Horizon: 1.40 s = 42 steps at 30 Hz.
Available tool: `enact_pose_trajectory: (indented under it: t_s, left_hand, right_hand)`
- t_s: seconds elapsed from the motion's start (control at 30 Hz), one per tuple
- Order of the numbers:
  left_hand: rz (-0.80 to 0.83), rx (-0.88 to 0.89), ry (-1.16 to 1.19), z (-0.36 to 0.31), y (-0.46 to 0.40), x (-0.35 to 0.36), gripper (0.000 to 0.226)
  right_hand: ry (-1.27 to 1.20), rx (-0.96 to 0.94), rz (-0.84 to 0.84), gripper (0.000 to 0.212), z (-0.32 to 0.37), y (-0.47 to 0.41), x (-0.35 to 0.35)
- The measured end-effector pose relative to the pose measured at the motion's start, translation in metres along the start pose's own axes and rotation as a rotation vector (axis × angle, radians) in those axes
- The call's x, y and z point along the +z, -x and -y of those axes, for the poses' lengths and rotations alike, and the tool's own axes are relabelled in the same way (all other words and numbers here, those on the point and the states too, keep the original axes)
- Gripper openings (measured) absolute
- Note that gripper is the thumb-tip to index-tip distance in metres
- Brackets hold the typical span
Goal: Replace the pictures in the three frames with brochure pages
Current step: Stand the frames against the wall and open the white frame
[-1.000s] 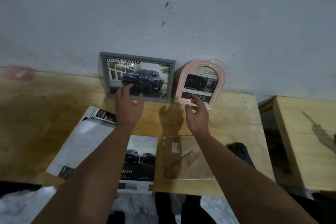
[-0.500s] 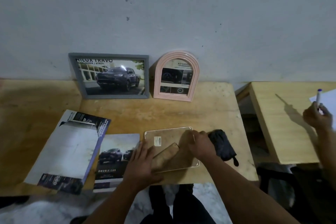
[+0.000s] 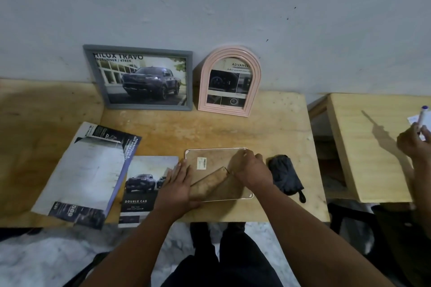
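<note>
A third frame (image 3: 211, 157) lies face down at the table's front, its brown back with a stand and a barcode sticker showing. My left hand (image 3: 178, 185) rests flat on its left edge, fingers spread. My right hand (image 3: 250, 170) is curled over the right side of the back, by the stand's top end. A grey frame (image 3: 142, 77) with a truck brochure page leans on the wall. Next to it stands a pink arched frame (image 3: 229, 80), also holding a brochure page. A "Double Cab" brochure page (image 3: 142, 190) lies left of my left hand, a larger open brochure (image 3: 91, 170) further left.
A dark folded pouch (image 3: 285, 176) lies right of the face-down frame. A second wooden table (image 3: 366, 147) stands at the right, where another person's hand (image 3: 412, 142) holds a pen (image 3: 421, 116). The table's front edge runs just below my wrists.
Both hands have drawn back from the two frames leaning on the wall and come down onto the face-down frame at the front. My view has tipped down and shifted right.
</note>
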<state>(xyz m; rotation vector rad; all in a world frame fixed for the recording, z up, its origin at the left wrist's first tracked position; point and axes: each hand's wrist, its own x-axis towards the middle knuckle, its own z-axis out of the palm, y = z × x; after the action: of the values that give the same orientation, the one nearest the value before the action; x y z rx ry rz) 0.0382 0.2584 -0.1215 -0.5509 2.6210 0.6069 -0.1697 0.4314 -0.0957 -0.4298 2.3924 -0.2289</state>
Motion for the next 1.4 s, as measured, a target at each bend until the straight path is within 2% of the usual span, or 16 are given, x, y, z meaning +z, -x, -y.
enact_pose_trajectory:
  t_s: [0.2, 0.43, 0.77, 0.93, 1.13, 1.3, 1.4]
  left_hand:
    - [-0.048, -0.031, 0.011, -0.001, 0.002, 0.002, 0.125]
    - [-0.066, -0.056, -0.042, 0.000, 0.002, 0.006, 0.128]
    - [-0.048, -0.071, -0.078, -0.005, 0.003, 0.004, 0.129]
    - [-0.013, -0.089, -0.066, -0.008, 0.001, 0.001, 0.130]
    - [0.031, -0.115, -0.049, -0.011, 0.000, -0.004, 0.129]
    - [0.025, -0.126, -0.086, -0.013, 0.001, -0.006, 0.130]
    - [0.020, -0.132, -0.108, -0.014, 0.001, -0.006, 0.131]
  right_hand:
    - [-0.022, 0.025, 0.016, 0.084, 0.003, -0.003, 0.000]
    - [-0.029, 0.050, 0.031, 0.081, 0.006, -0.014, -0.005]
    - [0.076, 0.059, -0.008, 0.086, 0.013, -0.020, -0.022]
    - [0.063, -0.005, -0.028, 0.079, 0.013, -0.013, -0.028]
    - [-0.098, -0.031, -0.064, 0.076, 0.008, -0.003, -0.025]
    - [-0.306, 0.003, -0.083, 0.060, 0.003, 0.001, -0.021]
    - [-0.490, -0.014, -0.099, 0.065, 0.000, 0.000, -0.016]
